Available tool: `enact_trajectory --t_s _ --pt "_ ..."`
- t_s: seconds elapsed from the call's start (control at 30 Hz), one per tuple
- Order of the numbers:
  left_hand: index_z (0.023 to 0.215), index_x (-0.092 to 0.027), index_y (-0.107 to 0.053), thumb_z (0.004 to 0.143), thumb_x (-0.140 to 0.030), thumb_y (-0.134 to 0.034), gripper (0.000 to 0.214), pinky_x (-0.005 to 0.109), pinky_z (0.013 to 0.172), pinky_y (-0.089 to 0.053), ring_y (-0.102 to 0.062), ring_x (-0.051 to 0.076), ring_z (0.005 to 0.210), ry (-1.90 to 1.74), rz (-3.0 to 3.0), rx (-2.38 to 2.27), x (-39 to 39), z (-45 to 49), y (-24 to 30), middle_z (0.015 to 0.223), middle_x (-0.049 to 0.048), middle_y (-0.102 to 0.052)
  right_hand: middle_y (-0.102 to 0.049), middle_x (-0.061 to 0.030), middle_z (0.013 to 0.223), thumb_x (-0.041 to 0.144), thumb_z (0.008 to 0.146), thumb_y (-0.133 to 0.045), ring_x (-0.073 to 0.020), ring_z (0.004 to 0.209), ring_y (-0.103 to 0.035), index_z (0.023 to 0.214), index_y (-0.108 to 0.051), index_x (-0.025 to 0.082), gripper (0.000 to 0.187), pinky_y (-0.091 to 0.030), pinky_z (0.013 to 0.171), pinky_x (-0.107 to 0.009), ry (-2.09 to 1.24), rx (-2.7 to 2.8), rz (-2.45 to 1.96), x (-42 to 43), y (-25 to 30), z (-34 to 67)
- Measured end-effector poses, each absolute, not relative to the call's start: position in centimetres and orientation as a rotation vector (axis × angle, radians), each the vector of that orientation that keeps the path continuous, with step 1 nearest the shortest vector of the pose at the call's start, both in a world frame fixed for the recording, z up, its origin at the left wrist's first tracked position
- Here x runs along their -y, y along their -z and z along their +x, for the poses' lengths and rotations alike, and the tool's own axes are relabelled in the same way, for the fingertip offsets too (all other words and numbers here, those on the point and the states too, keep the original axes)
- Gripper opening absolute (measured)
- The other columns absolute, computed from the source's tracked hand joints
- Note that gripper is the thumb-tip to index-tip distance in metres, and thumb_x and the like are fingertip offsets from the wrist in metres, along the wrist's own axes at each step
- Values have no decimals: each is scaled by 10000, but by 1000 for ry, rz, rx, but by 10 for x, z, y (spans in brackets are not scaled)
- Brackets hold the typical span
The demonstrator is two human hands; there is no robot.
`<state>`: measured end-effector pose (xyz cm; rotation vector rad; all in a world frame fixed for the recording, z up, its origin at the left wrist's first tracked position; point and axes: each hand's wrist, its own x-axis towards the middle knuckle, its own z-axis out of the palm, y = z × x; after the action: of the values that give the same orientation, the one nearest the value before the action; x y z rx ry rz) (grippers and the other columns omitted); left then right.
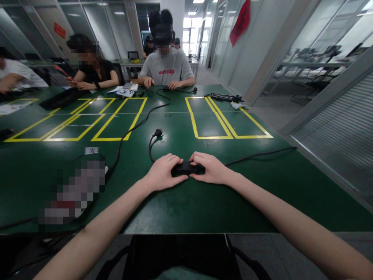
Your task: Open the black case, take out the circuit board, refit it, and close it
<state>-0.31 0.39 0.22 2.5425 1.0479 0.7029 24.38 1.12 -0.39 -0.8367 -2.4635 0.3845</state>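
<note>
A black power adapter [187,167] lies on the green table [186,210] in front of me. My left hand [165,171] grips its left end, thumb on the near side and fingers on the far side. Around its right end my right hand [210,168] is closed the same way. From the left end a short black cord curves away to a power plug [158,133], which rests on the table beyond my left hand. A thin black cable [262,153] runs out past my right hand toward the table's right edge.
At left lies a pixelated object [77,190] beside a small label [91,150]. A long black cable [119,146] crosses the table. Yellow tape rectangles [109,139] mark the surface. Opposite, a person in a grey shirt [167,66] handles a cord. A black folded tripod-like item [224,97] lies far right.
</note>
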Motion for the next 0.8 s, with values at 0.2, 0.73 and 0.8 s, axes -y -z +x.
enact_trajectory --t_s 0.2,0.73,0.8 --pt "1049 -189 -610 931 -454 -689 300 390 854 -529 -649 270 955 -585 2680 -1034 -10 -5 0 1031 98 -699 -643 -74 887 324 831 -690 -231 798 -599 892 -517 222 210 -443 687 -318 -192 2484 -919 -11 6 233" --pt "1082 -173 -634 834 -315 -648 286 346 772 -521 -716 282 867 -259 2820 -946 -29 7 -13 969 94 -729 -764 -108 1010 330 873 -695 -258 896 -723 1101 -660 177 277 -478 743 -312 -252 2637 -1157 -17 3 229" --pt "1037 -184 -648 818 -282 -639 241 330 745 -512 -722 277 852 -248 2812 -979 -31 7 -13 929 80 -738 -766 -102 998 302 872 -700 -256 890 -729 1086 -663 176 251 -473 734 -304 -285 2650 -1152 -18 2 230"
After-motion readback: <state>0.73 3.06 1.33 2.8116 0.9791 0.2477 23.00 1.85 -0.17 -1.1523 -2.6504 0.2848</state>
